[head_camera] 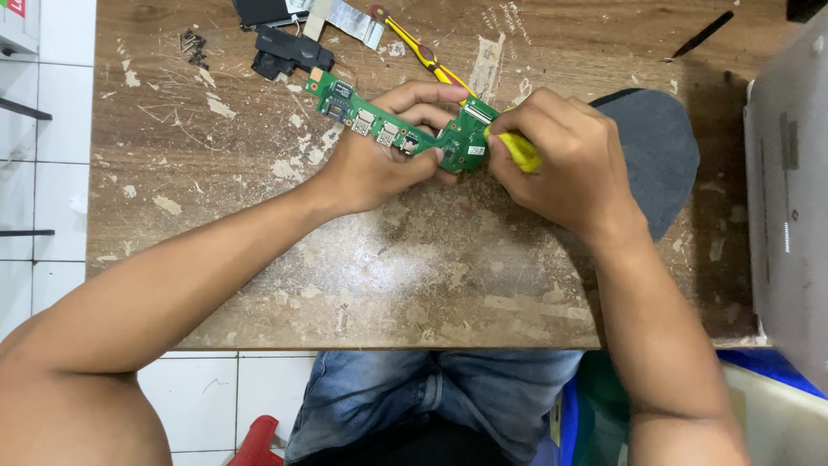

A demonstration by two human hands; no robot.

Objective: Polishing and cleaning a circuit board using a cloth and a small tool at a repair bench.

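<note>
My left hand (pixel 388 160) grips a long green circuit board (pixel 362 116) with several metal ports, held just above the worn wooden table (pixel 259 242). My right hand (pixel 561 164) is closed around a yellow-handled tool (pixel 520 151), whose tip meets the right end of the board. The tool's tip is hidden by my fingers.
A yellow and red screwdriver (pixel 414 43), black plastic parts (pixel 289 52), a flat ribbon cable (pixel 349 19) and small screws (pixel 194 43) lie at the table's far edge. A dark grey pad (pixel 664 147) sits under my right hand. A grey laptop shell (pixel 789 190) lies at right, a black tool (pixel 703 34) beyond.
</note>
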